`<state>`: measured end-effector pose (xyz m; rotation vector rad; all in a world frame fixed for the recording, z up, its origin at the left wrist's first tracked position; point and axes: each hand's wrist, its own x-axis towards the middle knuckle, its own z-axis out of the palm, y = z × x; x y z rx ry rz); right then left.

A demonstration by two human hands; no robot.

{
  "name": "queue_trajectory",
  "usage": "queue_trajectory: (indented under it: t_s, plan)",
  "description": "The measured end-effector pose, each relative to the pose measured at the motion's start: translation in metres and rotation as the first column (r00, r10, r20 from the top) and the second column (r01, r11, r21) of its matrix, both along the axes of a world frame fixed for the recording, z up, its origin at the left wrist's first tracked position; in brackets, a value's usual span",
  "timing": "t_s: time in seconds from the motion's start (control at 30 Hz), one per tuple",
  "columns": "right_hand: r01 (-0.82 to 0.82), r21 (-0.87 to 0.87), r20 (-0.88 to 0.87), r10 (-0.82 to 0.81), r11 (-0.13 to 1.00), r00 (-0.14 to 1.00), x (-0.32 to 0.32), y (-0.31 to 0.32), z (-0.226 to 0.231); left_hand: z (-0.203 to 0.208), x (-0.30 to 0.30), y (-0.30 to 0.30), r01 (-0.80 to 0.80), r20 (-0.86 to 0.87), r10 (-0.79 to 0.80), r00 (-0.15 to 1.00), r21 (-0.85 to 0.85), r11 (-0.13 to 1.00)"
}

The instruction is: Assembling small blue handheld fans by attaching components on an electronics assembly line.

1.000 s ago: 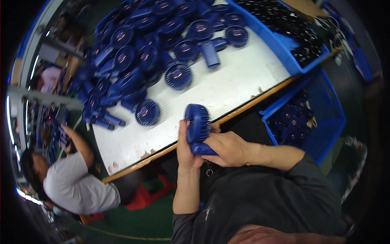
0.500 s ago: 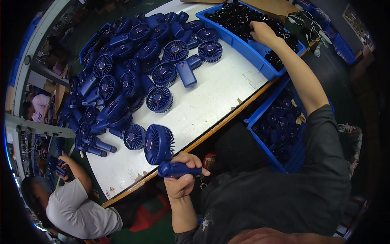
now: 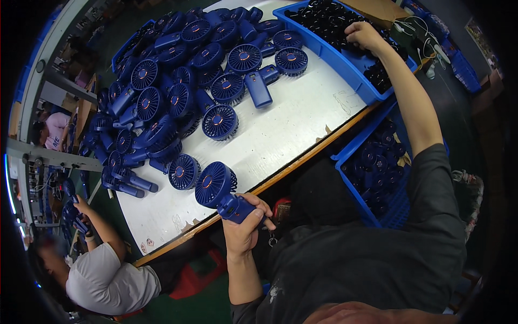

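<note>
My left hand (image 3: pixel 241 231) is wrapped round the handle of a dark blue handheld fan (image 3: pixel 212 185), held just off the table's near edge. The round grille of that fan tilts up toward the far left. At the far right, my right hand (image 3: pixel 368 38) is over a blue bin (image 3: pixel 345 74) full of small black parts (image 3: pixel 324 22). Its fingers are curled together close to the parts; whatever they pinch is too small to make out. A big heap of similar blue fans (image 3: pixel 178 97) covers the left of the white table (image 3: pixel 291 129).
Below the table's right edge stands a blue basket (image 3: pixel 372 208) holding blue round parts. A co-worker in a grey shirt (image 3: pixel 110 278) sits at the lower left, handling blue fans. A red stool (image 3: pixel 197 278) stands near them. White cables (image 3: pixel 426 38) lie beyond the bin.
My left hand has turned the fan, so more of its handle shows. My right hand's fingers have drawn in over the black parts. The whole view has shifted slightly.
</note>
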<state>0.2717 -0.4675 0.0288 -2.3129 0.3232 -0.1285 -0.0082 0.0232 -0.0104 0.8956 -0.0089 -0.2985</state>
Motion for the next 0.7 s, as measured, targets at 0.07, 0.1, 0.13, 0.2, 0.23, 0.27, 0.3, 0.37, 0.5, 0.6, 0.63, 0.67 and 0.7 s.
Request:
queue_trajectory:
  t_s: [0.07, 0.1, 0.13, 0.2, 0.23, 0.27, 0.3, 0.37, 0.5, 0.6, 0.63, 0.67, 0.7]
  plan:
    - [0.000, 0.132, -0.036, 0.004, 0.991, 0.999, -0.009, -0.005, 0.003, 0.000, 0.005, -0.005, -0.002, -0.032, 0.003, 0.999, 0.010, 1.000]
    - [-0.033, 0.255, -0.006, 0.036, 0.966, 0.999, -0.009, -0.006, 0.002, 0.002, 0.005, -0.006, -0.010, -0.047, 0.011, 0.999, 0.021, 1.000]
    - [-0.036, 0.220, -0.027, 0.043, 0.975, 0.999, -0.010, -0.005, 0.001, 0.000, 0.004, -0.007, -0.019, -0.036, 0.019, 0.999, 0.022, 1.000]
    - [-0.049, 0.251, 0.031, 0.042, 0.967, 0.999, -0.018, -0.004, 0.002, 0.000, 0.004, -0.008, -0.017, -0.045, 0.019, 0.999, 0.042, 0.999]
    - [-0.075, 0.324, 0.104, 0.043, 0.943, 0.994, -0.022, 0.002, 0.003, 0.000, 0.003, -0.006, -0.029, -0.053, 0.032, 0.998, 0.060, 0.998]
    - [-0.086, 0.389, 0.165, 0.022, 0.917, 0.986, -0.031, 0.006, 0.007, 0.000, 0.004, -0.009, -0.023, -0.069, 0.032, 0.997, 0.133, 0.991]
    - [-0.147, 0.376, 0.243, 0.056, 0.915, 0.968, -0.040, 0.018, 0.012, 0.001, 0.005, -0.009, -0.022, -0.078, 0.033, 0.996, 0.137, 0.990]
    - [-0.188, 0.341, 0.327, 0.071, 0.921, 0.942, -0.070, 0.075, 0.019, 0.000, 0.008, -0.014, -0.026, -0.097, 0.034, 0.995, 0.091, 0.996]
    - [-0.445, 0.630, 0.220, 0.403, 0.637, 0.888, -0.178, 0.222, 0.008, 0.006, 0.012, -0.024, -0.079, -0.074, 0.080, 0.994, 0.020, 0.997]
    - [-0.652, 0.511, 0.276, 0.612, 0.560, 0.741, -0.239, 0.286, -0.006, 0.009, 0.012, -0.024, -0.120, -0.114, 0.116, 0.987, -0.031, 0.992]
    - [-0.708, 0.246, 0.422, 0.585, 0.662, 0.693, -0.244, 0.297, -0.012, 0.008, 0.012, -0.021, -0.128, -0.119, 0.125, 0.985, -0.015, 0.992]
    - [-0.734, 0.181, 0.467, 0.600, 0.655, 0.650, -0.243, 0.299, -0.013, 0.008, 0.010, -0.017, -0.134, -0.124, 0.133, 0.983, 0.002, 0.991]
    - [-0.756, 0.112, 0.507, 0.617, 0.645, 0.602, -0.240, 0.301, -0.013, 0.011, 0.008, -0.013, -0.117, -0.146, 0.119, 0.982, 0.019, 0.993]
